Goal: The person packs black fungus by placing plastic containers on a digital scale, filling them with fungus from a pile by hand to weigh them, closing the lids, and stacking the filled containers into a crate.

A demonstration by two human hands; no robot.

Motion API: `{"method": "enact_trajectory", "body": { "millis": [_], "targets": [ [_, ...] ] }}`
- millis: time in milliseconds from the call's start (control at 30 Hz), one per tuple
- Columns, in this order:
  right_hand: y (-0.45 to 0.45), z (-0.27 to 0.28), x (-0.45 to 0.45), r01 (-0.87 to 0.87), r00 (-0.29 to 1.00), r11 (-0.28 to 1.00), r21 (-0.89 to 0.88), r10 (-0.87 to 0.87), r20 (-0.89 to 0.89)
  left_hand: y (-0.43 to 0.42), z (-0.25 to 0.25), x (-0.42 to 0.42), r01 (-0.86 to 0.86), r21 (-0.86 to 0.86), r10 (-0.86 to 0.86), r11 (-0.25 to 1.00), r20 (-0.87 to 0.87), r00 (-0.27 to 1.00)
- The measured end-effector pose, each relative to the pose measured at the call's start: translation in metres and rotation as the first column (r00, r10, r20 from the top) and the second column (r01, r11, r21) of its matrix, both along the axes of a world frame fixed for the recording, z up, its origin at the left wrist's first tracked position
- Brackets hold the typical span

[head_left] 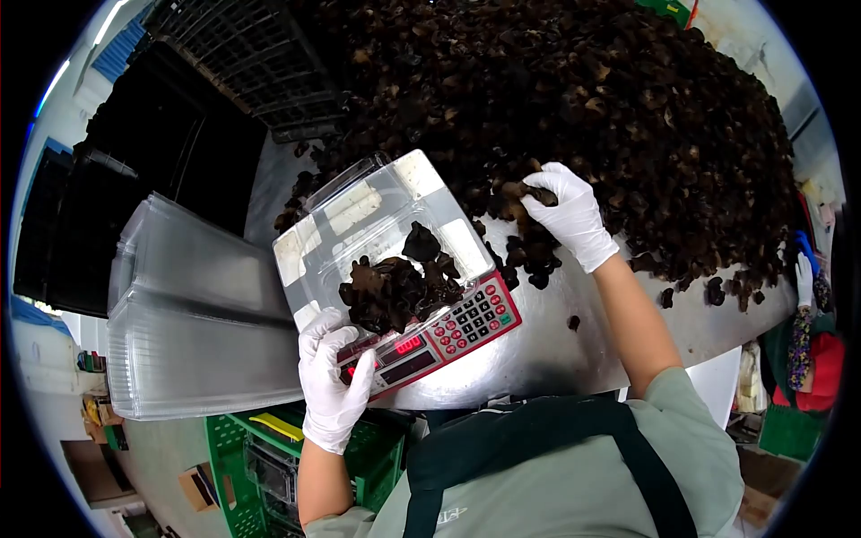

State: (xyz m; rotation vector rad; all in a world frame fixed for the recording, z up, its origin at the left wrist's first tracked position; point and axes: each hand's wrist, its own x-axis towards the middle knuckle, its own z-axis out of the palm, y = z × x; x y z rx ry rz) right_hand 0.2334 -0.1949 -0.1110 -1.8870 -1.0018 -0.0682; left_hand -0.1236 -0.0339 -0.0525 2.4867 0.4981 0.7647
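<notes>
My left hand (334, 381), in a white glove, curls at the near left corner of a clear plastic clamshell box (359, 260), its fingers on the rim. The box sits with its lid open on a red and silver digital scale (475, 318), whose red digits are lit. A clump of dark wood ear mushrooms (395, 291) lies in the box. To the right of the scale, my right hand (571, 215), also white-gloved, pinches some brown wood ear mushrooms (518, 199) at the near edge of a large pile (556, 99).
Nested clear plastic boxes (202, 314) stand left of the scale. A black crate (251, 63) is at the back left. Below the metal table (574, 359) is a green crate (233, 457). Another person's gloved hand (804, 280) shows at the far right.
</notes>
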Motion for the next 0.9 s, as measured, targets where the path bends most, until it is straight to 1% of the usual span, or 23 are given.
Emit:
{"method": "enact_trajectory", "body": {
  "millis": [33,100,167,233,267,300,333,367,433,467,500,533,567,600,700,733,767,800,833,867,900],
  "targets": [
    [0.003,0.017,-0.005,0.001,1.000,1.000,-0.001,-0.001,0.004,0.001,-0.001,0.000,0.001,-0.001,-0.001,1.000,0.004,1.000],
    [0.015,0.049,-0.020,-0.202,0.979,0.975,0.093,0.201,0.017,0.003,-0.006,-0.003,-0.058,-0.068,0.058,0.996,0.013,0.998],
    [0.034,0.077,-0.048,-0.369,0.911,0.910,0.188,0.394,-0.119,0.004,-0.010,-0.005,-0.064,-0.085,0.066,0.994,0.014,0.998],
    [0.053,0.100,-0.070,-0.566,0.822,0.811,0.145,0.569,0.024,0.004,-0.013,-0.004,-0.083,-0.139,0.096,0.987,0.090,0.991],
    [0.066,0.095,-0.081,-0.602,0.797,0.792,0.105,0.589,0.131,0.007,-0.016,-0.008,-0.053,-0.089,0.058,0.995,0.052,0.997],
    [0.079,0.088,-0.092,-0.632,0.761,0.773,0.061,0.604,0.236,0.006,-0.014,-0.007,-0.057,-0.082,0.061,0.995,0.053,0.997],
    [0.089,0.085,-0.101,-0.719,0.690,0.694,-0.029,0.718,0.088,0.002,-0.011,-0.004,-0.061,-0.177,0.068,0.982,0.038,0.997],
    [0.094,0.072,-0.109,-0.730,0.648,0.668,-0.142,0.743,0.168,0.000,-0.009,-0.002,-0.064,-0.271,0.073,0.961,0.022,0.997],
    [0.098,0.063,-0.113,-0.752,0.553,0.547,-0.367,0.827,0.100,0.004,-0.009,-0.003,-0.020,-0.217,0.009,0.976,-0.048,0.999],
    [0.099,0.068,-0.113,-0.763,0.538,0.494,-0.416,0.843,0.014,0.003,-0.009,-0.004,-0.028,-0.241,0.014,0.970,-0.060,0.998],
    [0.099,0.068,-0.110,-0.767,0.532,0.487,-0.418,0.847,0.012,0.002,-0.010,-0.004,-0.039,-0.266,0.020,0.963,-0.072,0.997],
    [0.097,0.066,-0.104,-0.780,0.542,0.528,-0.335,0.838,0.060,0.002,-0.008,-0.004,-0.047,-0.271,0.028,0.961,-0.072,0.997],
    [0.097,0.067,-0.101,-0.788,0.556,0.564,-0.246,0.824,0.106,0.002,-0.005,-0.003,-0.041,-0.232,0.020,0.972,-0.090,0.996],
    [0.097,0.071,-0.097,-0.773,0.583,0.567,-0.286,0.812,0.034,0.003,-0.003,-0.003,-0.031,-0.191,0.010,0.981,-0.108,0.994],
    [0.091,0.086,-0.090,-0.763,0.641,0.633,-0.132,0.767,-0.024,0.002,-0.002,-0.002,-0.014,-0.192,-0.005,0.981,-0.100,0.995],
    [0.089,0.091,-0.088,-0.753,0.657,0.655,-0.063,0.750,-0.071,0.002,-0.003,-0.001,-0.016,-0.193,-0.003,0.981,-0.099,0.995],
    [0.087,0.088,-0.087,-0.742,0.669,0.670,-0.012,0.742,0.046,0.002,-0.006,-0.001,-0.016,-0.197,-0.001,0.980,-0.086,0.996],
    [0.086,0.088,-0.086,-0.725,0.674,0.682,0.092,0.731,-0.105,0.003,-0.007,-0.002,-0.018,-0.202,0.003,0.979,-0.075,0.997],
    [0.086,0.088,-0.085,-0.692,0.651,0.697,0.189,0.715,-0.254,0.003,-0.005,-0.002,-0.027,-0.204,0.012,0.979,-0.078,0.997],
    [0.083,0.090,-0.084,-0.632,0.668,0.741,0.227,0.669,-0.326,0.003,-0.003,-0.002,-0.029,-0.210,0.011,0.977,-0.090,0.996],
    [0.082,0.087,-0.082,-0.599,0.610,0.723,0.343,0.690,-0.389,0.003,-0.002,-0.003,-0.033,-0.217,0.011,0.976,-0.104,0.995]
  ]
}}
